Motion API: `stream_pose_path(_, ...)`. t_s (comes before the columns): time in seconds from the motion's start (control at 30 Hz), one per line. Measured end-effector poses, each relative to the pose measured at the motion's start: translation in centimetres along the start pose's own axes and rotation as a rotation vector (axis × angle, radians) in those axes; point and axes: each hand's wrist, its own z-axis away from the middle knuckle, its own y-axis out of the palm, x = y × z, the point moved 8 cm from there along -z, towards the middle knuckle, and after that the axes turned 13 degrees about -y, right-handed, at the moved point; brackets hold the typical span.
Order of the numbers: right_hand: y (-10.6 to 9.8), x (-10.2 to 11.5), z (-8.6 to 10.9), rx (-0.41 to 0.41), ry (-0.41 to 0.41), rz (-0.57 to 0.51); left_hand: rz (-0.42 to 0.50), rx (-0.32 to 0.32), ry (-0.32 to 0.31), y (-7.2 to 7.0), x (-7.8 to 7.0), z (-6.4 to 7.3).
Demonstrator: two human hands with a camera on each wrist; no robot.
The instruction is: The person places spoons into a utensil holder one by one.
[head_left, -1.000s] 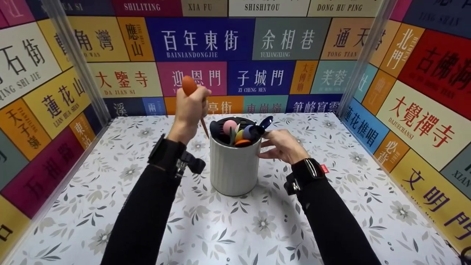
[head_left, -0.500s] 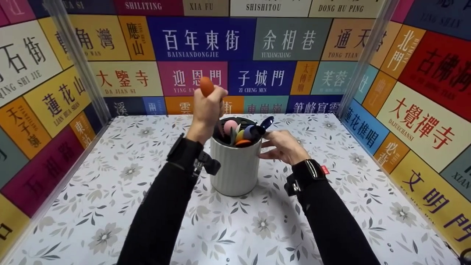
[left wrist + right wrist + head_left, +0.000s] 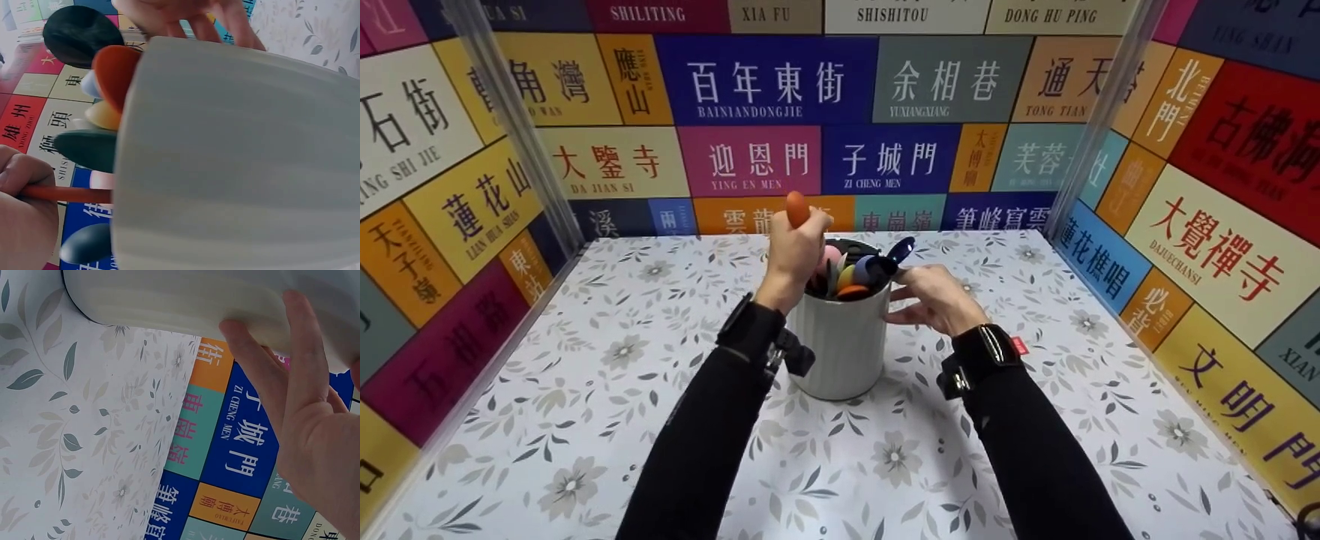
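Observation:
In the head view a ribbed, off-white cylindrical holder point(image 3: 841, 352) stands upright on the table, with several colourful kitchen utensils in it. My left hand point(image 3: 796, 251) grips an orange utensil point(image 3: 797, 208) over the holder's left side. Its rounded orange end sticks up above the fist. In the left wrist view its slim orange stem point(image 3: 73, 194) runs from the hand to behind the holder's rim; the lower end is hidden. At the holder's right side is my right hand point(image 3: 936, 296). The right wrist view has its fingers point(image 3: 306, 343) extended, fingertips against the holder's wall.
A dark blue, shiny spoon-like end point(image 3: 901, 249) leans out over the holder's right rim. Pink, green, yellow, purple and orange utensil ends crowd the opening. The floral-covered table point(image 3: 894, 457) is enclosed at the back and sides by panels point(image 3: 765, 79) of coloured signs.
My left hand has moved right and then down, bringing the orange utensil's stem from outside the holder to inside its left edge. My right hand and the holder have stayed put.

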Motion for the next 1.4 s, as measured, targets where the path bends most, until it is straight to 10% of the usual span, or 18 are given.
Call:
stream_pose_path(0.2, -0.2, -0.1, 0.0, -0.026, 0.016, -0.009, -0.126, -0.055, 0.024, -0.1, 1.0, 0.0)
stream_pose_path(0.83, 0.0, 0.2, 0.1, -0.011, 0.010, 0.001, -0.073, -0.028, -0.044, -0.2, 2.9, -0.1)
stream_pose_path(1.4, 0.1, 0.0, 0.0, -0.013, 0.007, -0.006, -0.198, -0.054, 0.173, -0.5, 0.4, 0.4)
